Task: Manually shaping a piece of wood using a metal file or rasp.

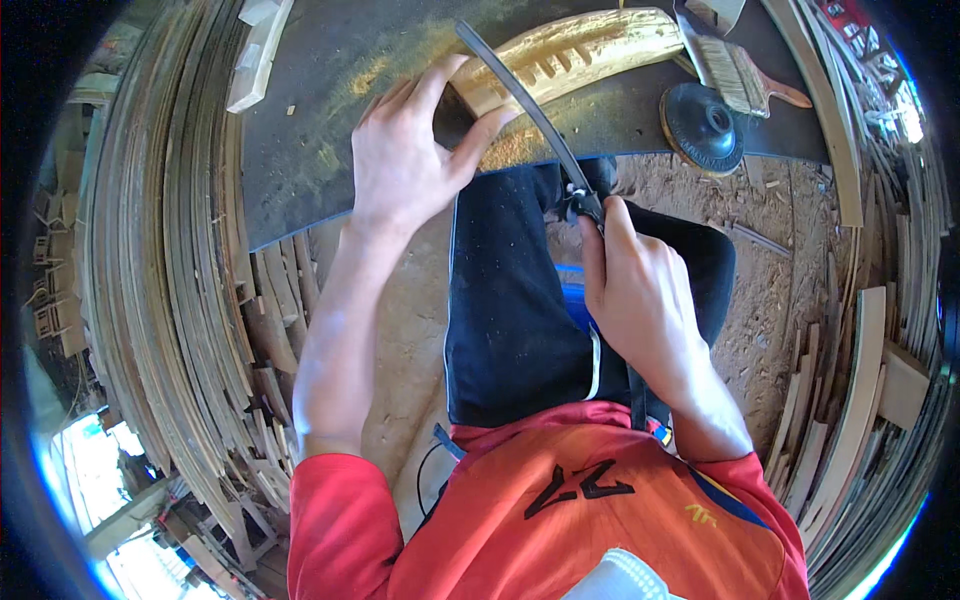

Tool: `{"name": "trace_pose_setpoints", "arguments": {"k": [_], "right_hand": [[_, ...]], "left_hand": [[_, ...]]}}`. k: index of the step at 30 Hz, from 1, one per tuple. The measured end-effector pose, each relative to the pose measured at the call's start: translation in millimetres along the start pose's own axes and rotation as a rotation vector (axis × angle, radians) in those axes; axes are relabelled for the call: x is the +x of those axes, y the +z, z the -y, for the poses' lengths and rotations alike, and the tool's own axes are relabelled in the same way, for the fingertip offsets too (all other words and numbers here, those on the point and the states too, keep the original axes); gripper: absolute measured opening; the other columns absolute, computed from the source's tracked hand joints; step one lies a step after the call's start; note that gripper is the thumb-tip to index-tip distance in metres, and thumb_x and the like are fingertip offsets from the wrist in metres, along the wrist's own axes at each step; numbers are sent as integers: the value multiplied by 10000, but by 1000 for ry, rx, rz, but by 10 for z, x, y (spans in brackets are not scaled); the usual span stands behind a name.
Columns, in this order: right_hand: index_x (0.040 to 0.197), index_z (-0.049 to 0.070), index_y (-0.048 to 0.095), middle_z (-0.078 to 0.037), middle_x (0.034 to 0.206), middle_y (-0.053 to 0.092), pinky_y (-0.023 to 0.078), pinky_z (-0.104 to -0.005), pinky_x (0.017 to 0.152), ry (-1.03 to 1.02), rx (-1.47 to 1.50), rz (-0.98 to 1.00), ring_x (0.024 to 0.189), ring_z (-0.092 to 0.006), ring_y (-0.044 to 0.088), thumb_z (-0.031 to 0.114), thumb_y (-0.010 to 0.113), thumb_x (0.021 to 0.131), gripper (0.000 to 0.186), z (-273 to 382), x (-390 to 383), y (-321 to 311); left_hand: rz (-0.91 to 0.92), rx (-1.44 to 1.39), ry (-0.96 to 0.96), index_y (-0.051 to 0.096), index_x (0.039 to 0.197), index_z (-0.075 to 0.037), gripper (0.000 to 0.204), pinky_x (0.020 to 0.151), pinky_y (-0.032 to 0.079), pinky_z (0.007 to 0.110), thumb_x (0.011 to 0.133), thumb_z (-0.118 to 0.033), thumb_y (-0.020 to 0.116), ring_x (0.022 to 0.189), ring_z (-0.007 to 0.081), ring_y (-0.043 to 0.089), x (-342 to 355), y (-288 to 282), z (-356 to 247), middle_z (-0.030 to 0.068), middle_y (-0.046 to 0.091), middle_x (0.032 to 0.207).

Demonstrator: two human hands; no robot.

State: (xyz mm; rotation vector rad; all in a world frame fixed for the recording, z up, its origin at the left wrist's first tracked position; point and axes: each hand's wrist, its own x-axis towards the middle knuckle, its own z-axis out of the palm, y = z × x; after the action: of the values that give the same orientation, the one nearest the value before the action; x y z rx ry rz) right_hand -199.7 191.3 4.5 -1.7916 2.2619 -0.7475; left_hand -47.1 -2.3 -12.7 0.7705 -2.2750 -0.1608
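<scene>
A pale carved wooden piece point(600, 57) with a row of short notches in its side lies on the dark worktop. My left hand point(415, 150) grips its near left end, thumb on the near side and fingers on the far side. My right hand point(640, 275) is closed round the black-wrapped handle of a long, narrow dark file point(535, 112). The file slants up and left, its blade crossing over the wooden piece close to my left hand. Whether blade and wood touch, I cannot tell.
Yellowish sawdust lies on the worktop point(300, 175). To the right are a wide brush point(735, 78) with a wooden handle and a round black disc pad point(703, 128). A white-edged block point(258, 55) sits at the left. Stacked wooden strips point(165, 220) line both sides.
</scene>
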Motion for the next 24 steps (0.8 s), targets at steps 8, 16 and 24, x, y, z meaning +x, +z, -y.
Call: {"name": "trace_pose_setpoints", "arguments": {"k": [8, 16, 24], "right_hand": [[931, -2, 533, -208, 570, 642, 575, -486, 490, -88, 47, -43, 520, -391, 696, 134, 610, 997, 170, 89, 170, 106], [907, -7, 543, -239, 596, 627, 579, -529, 543, -139, 127, -127, 575, -456, 678, 200, 585, 1062, 262, 10, 279, 115], [900, -44, 544, -308, 656, 636, 556, -588, 600, -128, 307, -80, 666, -521, 675, 222, 568, 1081, 323, 22, 474, 97]], "left_hand": [[46, 22, -55, 715, 1300, -63, 611, 866, 624, 432, 880, -484, 855, 984, 341, 785, -11, -90, 75, 203, 784, 1083], [104, -73, -111, 685, 1331, -70, 632, 899, 601, 457, 897, -508, 825, 1011, 395, 759, 27, -62, -21, 223, 768, 1102], [80, -76, -92, 677, 1355, -93, 640, 863, 621, 471, 909, -531, 817, 975, 378, 780, 90, -89, 95, 213, 774, 1064]]}}
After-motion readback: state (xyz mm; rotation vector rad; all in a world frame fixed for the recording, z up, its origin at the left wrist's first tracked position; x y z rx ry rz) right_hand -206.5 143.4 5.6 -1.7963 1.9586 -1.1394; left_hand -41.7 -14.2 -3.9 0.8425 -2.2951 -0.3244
